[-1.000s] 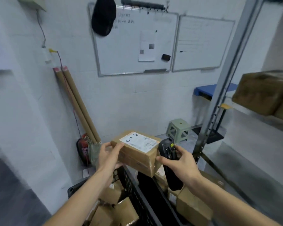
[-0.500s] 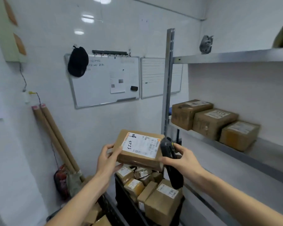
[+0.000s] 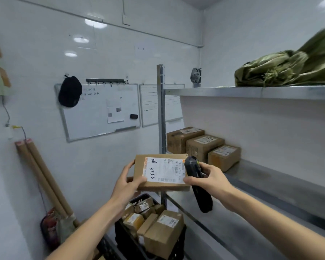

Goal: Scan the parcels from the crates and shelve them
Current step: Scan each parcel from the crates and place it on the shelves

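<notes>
Against the left wall, two cardboard tubes (image 3: 43,177) lean upright, and further along hangs a whiteboard (image 3: 99,111) with a black cap (image 3: 69,91) over its top left corner. In front of it, the left hand (image 3: 127,184) grips the left edge of a flat cardboard parcel (image 3: 160,172), thumb on top beside the white label (image 3: 164,170), fingers curled underneath. The parcel is held in the air above a black crate (image 3: 137,239) packed with more brown parcels, just in front of the metal shelf post. The right hand (image 3: 211,178) is clamped around a black handheld scanner (image 3: 197,184), whose head sits against the parcel's right edge, the thumb touching the label's lower right corner. To the right, three cardboard boxes (image 3: 203,145) stand in a row on the middle metal shelf (image 3: 281,182). On the upper shelf lies a crumpled green sack (image 3: 285,70).
</notes>
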### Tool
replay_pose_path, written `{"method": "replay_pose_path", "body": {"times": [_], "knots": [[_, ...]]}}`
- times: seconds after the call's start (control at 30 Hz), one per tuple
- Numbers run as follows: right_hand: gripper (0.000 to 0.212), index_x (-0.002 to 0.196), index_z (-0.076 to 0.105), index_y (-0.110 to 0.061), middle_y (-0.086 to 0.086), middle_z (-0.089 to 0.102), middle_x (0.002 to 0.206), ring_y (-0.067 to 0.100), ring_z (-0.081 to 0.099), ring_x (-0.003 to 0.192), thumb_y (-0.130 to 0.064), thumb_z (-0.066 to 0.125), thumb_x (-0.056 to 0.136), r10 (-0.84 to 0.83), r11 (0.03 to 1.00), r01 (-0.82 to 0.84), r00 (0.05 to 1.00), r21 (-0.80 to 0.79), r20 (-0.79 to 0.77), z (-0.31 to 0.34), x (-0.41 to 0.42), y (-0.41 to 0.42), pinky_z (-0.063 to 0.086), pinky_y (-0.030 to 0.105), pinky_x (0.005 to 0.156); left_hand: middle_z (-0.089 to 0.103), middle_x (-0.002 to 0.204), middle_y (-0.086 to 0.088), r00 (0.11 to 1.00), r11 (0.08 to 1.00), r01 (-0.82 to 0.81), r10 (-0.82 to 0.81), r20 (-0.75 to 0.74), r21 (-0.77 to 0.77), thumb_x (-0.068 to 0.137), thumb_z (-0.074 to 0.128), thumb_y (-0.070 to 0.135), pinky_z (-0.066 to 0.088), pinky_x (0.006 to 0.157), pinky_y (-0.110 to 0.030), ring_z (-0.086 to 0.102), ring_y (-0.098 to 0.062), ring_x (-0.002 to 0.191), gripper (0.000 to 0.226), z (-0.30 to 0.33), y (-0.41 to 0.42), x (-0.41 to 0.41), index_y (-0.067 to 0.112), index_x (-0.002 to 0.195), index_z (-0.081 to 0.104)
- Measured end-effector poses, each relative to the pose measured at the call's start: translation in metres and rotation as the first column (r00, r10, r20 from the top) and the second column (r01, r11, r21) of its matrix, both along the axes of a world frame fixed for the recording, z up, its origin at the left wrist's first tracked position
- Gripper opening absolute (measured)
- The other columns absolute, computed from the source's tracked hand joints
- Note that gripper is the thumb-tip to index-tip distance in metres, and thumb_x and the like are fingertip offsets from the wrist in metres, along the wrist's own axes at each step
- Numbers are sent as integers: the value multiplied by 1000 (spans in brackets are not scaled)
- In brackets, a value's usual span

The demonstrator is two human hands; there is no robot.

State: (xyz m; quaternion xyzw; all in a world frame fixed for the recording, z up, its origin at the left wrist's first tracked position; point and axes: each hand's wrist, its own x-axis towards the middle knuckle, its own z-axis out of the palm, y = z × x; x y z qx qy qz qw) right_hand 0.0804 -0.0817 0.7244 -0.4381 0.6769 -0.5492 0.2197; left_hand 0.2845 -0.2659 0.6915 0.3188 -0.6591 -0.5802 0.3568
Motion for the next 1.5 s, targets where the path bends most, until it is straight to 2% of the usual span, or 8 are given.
{"method": "replay_pose_path", "body": {"times": [0.17,0.23,0.33,0.6,0.83,1.13,1.33,1.5], "knots": [[50,123,70,-33,-17,78,106,0,73,96,-30,91,78,-12,1000,12,1000,10,-9,20,-2,21,55,22,85,56,132,-7,996,996,62,-57,68,-67,72,79,51,53,99,-54,57,-29,120,84,16,10,0,62,141,33],[49,123,71,-32,-17,78,106,1,73,97,-29,90,79,-25,1000,25,1000,16,-16,27,-2,26,55,24,88,58,129,-6,996,994,76,-72,53,-80,81,73,57,58,92,-51,61,-28,115,68,22,12,-2,61,138,37],[50,123,72,-31,-17,79,104,1,73,96,-29,91,77,-63,998,63,998,25,-19,34,-3,31,55,22,85,64,121,-10,994,991,108,-105,33,-85,97,61,41,61,74,-38,67,-25,104,45,29,11,-6,55,133,40],[43,113,72,-33,-15,79,101,5,75,95,-28,93,75,-114,993,116,992,35,-61,47,1,35,56,19,81,70,101,-9,986,983,165,-166,-2,-85,95,67,23,54,52,-17,71,-19,85,47,40,18,-3,41,132,46],[42,112,72,-34,-19,78,92,1,73,84,-28,93,75,-173,985,172,981,-16,-84,45,12,32,53,15,71,65,112,-9,986,986,152,-156,-55,-70,92,71,22,56,54,-21,72,-25,89,44,44,21,1,35,122,43],[32,103,71,-35,-22,76,83,-1,72,76,-22,90,80,-176,984,172,981,-50,-79,56,16,29,53,11,61,56,115,1,986,969,168,-168,17,-179,90,72,27,57,58,-22,64,-18,98,39,40,21,2,27,118,45],[39,110,73,-31,-9,78,93,13,75,86,-26,91,76,-195,980,191,977,-49,-88,63,18,27,56,21,72,68,110,6,989,964,145,-141,33,-224,74,78,56,56,84,-36,64,-15,105,51,35,14,4,38,116,57],[36,108,74,-28,-6,79,91,14,74,83,-24,91,76,-189,982,186,977,-35,-96,67,17,27,58,24,73,71,109,6,986,958,167,-163,36,-231,63,76,67,57,84,-35,66,-14,104,57,31,12,6,41,112,61]]}}
